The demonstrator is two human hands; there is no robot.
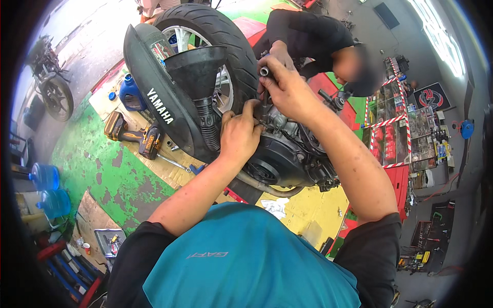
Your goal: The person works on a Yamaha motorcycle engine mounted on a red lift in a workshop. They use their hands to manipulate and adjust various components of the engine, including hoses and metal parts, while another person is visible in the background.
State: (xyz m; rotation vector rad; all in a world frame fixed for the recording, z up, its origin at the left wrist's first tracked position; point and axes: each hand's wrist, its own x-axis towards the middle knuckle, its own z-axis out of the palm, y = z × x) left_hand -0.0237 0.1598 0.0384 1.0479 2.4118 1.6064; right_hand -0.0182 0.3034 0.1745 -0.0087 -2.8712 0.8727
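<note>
My right hand [287, 88] is closed around a metal socket wrench [264, 71], whose hollow end sticks out past the fingers. A shaft runs down from it toward the engine [280, 154] of a scooter. My left hand [239, 134] is lower and to the left, its fingers curled at the shaft's lower end against the engine; what they pinch is hidden. A ribbed black rubber duct [208, 126] lies just left of that hand, beside a long black housing [156, 97]. Behind stands the rear wheel [226, 36].
Across the engine a co-worker in black [313, 36] leans in, one hand [281, 54] close to mine. A yellow-black cordless driver [134, 134], a ratchet [174, 163] and a blue bottle [132, 94] lie left on cardboard. Red shelving [395, 187] stands right.
</note>
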